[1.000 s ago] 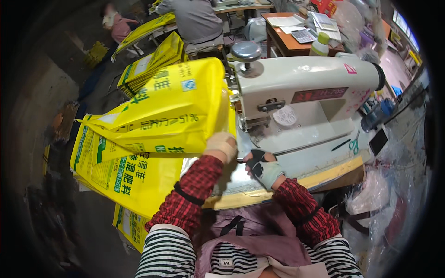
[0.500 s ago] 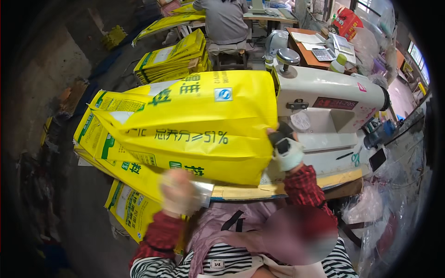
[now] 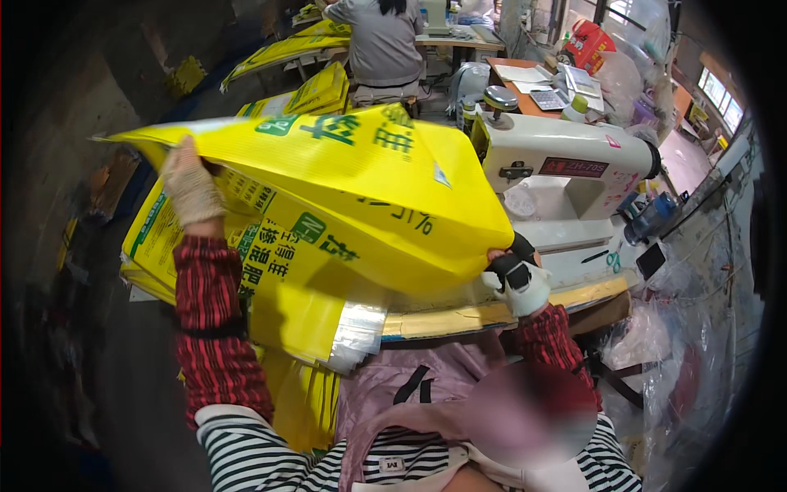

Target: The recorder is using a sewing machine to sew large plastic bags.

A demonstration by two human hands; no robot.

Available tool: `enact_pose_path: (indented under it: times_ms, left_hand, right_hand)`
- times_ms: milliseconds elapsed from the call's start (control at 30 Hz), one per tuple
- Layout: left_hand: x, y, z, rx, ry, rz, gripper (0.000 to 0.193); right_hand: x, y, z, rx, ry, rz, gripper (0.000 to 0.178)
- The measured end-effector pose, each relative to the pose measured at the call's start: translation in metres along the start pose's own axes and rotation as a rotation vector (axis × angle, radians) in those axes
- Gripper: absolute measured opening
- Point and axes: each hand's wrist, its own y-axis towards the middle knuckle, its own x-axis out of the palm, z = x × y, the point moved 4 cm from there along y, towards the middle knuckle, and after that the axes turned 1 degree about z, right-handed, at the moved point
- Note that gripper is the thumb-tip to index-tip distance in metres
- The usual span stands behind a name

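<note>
Yellow bag (image 3: 410,197) hangs between our two hands, raised over a pile of similar yellow bags (image 3: 283,316) and the left part of the white sewing table (image 3: 574,271). A yellowish strip runs along the table's near edge. On the top, beside our white sewing machine (image 3: 541,152), we see a dark pen (image 3: 595,256), teal scissors (image 3: 613,261) and a dark phone (image 3: 652,261). Beyond, a person in grey (image 3: 387,49) sits at another table, and papers and a calculator (image 3: 548,100) lie on an orange-brown desk (image 3: 498,61).

Near that desk stands a green-capped bottle (image 3: 575,108); a bluish bottle (image 3: 648,223) is beside our table's right end. We cannot tell what either holds. Clear plastic (image 3: 639,332) bunches at the right.

Our bag's long axis runs left to right, sloping down rightward; its pointed left corner juts out past our left hand (image 3: 194,184), which is clamped on the near edge in a beige glove. Our right hand (image 3: 518,277), gloved in black and white, pinches the lower right corner, near the machine.
</note>
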Motion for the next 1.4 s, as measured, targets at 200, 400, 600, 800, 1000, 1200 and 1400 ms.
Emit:
enact_pose_path:
  times_ms: [200, 400, 600, 800, 1000, 1200, 1400]
  left_hand:
    - [-0.053, -0.04, -0.049, -0.016, 0.657, 0.023, 0.039]
    - [-0.146, -0.156, -0.156, -1.052, -0.274, 0.488, 0.019]
    - [-0.205, -0.23, -0.145, -1.238, -0.248, 0.013, 0.017]
    - [-0.27, -0.241, -0.148, -1.309, -0.017, 0.106, 0.018]
    - [-0.267, -0.242, -0.169, -1.281, 0.113, -0.125, 0.021]
    - [-0.279, -0.235, -0.2, -1.326, 0.156, 0.029, 0.027]
    - [-0.232, -0.221, -0.195, -1.175, 0.287, -0.28, 0.032]
  right_hand:
    - [0.013, -0.002, -0.006, -0.546, -0.406, -0.023, 0.017]
    - [0.086, -0.06, 0.049, -0.331, -0.431, -0.622, 0.022]
    - [0.144, -0.145, 0.068, -0.137, -0.43, -1.36, 0.039]
    - [0.096, -0.048, 0.059, 0.147, -0.394, -0.688, 0.01]
    - [0.072, -0.011, 0.087, 0.187, -0.373, -0.389, 0.033]
    - [0.076, 0.018, 0.099, -0.21, -0.088, -0.167, 0.025]
    - [0.009, 0.008, 0.135, -0.078, -0.975, -0.128, 0.027]
